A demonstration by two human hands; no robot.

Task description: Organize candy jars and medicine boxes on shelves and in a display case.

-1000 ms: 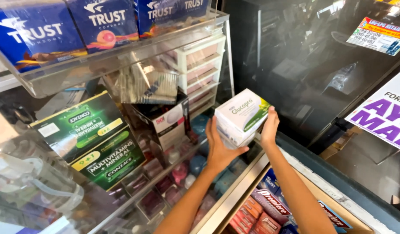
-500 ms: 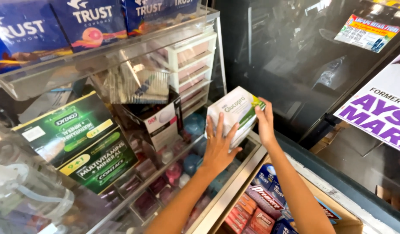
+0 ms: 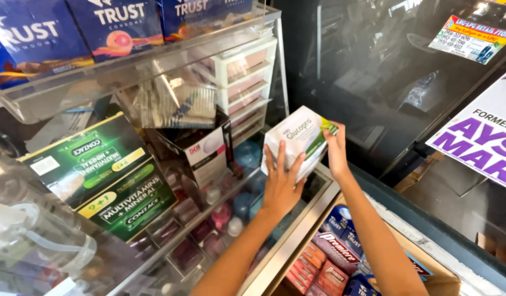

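Observation:
I hold a white box with a green corner [image 3: 298, 138] up in front of a clear display case. My left hand [image 3: 282, 183] is spread flat against the box's lower near side. Fingers of my right hand [image 3: 337, 149] grip its right edge. The box is tilted and sits close to the case's glass side [image 3: 275, 82], just above the metal counter rim [image 3: 297, 233].
Blue boxes [image 3: 113, 24] line the top shelf. Green boxes [image 3: 107, 178] lean at the left, beside a small white drawer unit [image 3: 247, 82] and an open dark carton [image 3: 201, 148]. A cardboard box [image 3: 439, 277] holding red and blue packs [image 3: 332, 257] lies below right. A purple-and-white poster [image 3: 483, 137] hangs at right.
Both hands have carried the white box a little left and toward the display case. The view has shifted slightly.

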